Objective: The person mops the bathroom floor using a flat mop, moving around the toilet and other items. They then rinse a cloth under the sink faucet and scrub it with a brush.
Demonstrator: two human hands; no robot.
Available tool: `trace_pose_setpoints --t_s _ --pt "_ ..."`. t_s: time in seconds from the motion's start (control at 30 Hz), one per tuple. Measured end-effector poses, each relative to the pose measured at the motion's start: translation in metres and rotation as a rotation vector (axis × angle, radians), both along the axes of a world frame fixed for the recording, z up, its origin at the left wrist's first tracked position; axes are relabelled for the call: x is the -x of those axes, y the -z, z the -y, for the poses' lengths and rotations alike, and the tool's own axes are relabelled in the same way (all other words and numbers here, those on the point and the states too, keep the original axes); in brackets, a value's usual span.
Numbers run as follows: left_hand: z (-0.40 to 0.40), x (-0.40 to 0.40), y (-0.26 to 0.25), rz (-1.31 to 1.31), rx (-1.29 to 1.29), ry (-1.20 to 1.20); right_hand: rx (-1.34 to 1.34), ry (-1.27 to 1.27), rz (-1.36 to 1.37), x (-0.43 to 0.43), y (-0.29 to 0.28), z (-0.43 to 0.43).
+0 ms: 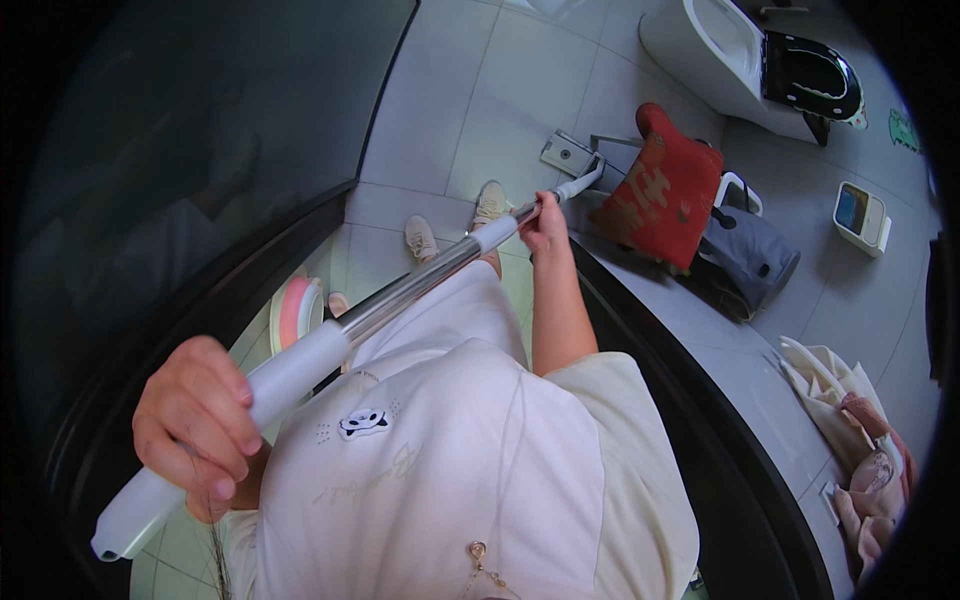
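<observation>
A long telescopic pole (412,289) of white plastic and chrome metal runs diagonally across my front. My left hand (199,424) wraps around its thick white grip, close to the lower-left end. Farther along, my right hand (546,223) is closed around the thin chrome section, with the arm stretched forward. Past the right hand, a white jointed neck (581,182) leads to a small flat grey head (568,154) near the floor. Its underside is hidden.
A worn red seat-like object (664,195) stands right of the pole's head, beside a grey-blue bag (750,255). Farther off are a white toilet (701,52) and a small white box (861,217). Dark glass (225,112) borders the left; pink-and-white basins (296,311) stand below it. Cloth items (862,442) lie right.
</observation>
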State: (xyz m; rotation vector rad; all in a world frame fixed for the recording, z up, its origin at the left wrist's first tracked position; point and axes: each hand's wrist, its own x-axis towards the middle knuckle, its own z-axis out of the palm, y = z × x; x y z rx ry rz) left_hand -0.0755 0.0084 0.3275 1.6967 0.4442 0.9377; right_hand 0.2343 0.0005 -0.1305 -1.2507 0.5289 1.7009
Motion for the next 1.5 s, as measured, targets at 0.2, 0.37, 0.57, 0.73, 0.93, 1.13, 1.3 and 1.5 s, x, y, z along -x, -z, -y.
trace_pose_setpoints --t_s 0.2,0.37,0.57,0.73,0.93,1.13,1.3,1.5 --pt "-0.005 -0.019 0.015 0.113 0.015 0.056 0.094 -0.08 0.177 -0.018 -0.027 -0.034" --pt "0.032 -0.011 0.012 -0.183 -0.096 0.1 0.159 -0.317 0.288 -0.026 -0.026 -0.025" --pt "0.06 -0.019 0.001 -0.339 -0.16 0.094 0.146 -0.33 0.273 -0.023 -0.034 0.0" --pt "0.055 0.004 -0.047 -0.356 -0.269 0.032 -0.02 -0.386 0.152 0.019 -0.068 -0.006" --pt "0.069 -0.016 -0.069 0.357 -0.375 -0.31 -0.167 -0.508 -0.009 0.099 -0.115 -0.026" --pt "0.075 0.007 -0.071 -0.039 -0.319 -0.212 -0.172 -0.376 0.096 0.096 -0.113 -0.085" --pt "0.021 -0.011 -0.043 -0.32 -0.145 -0.061 -0.079 -0.17 0.13 0.05 -0.073 -0.142" --pt "-0.135 0.009 -0.051 -0.155 -0.051 0.677 0.004 0.026 0.086 0.009 -0.078 -0.175"
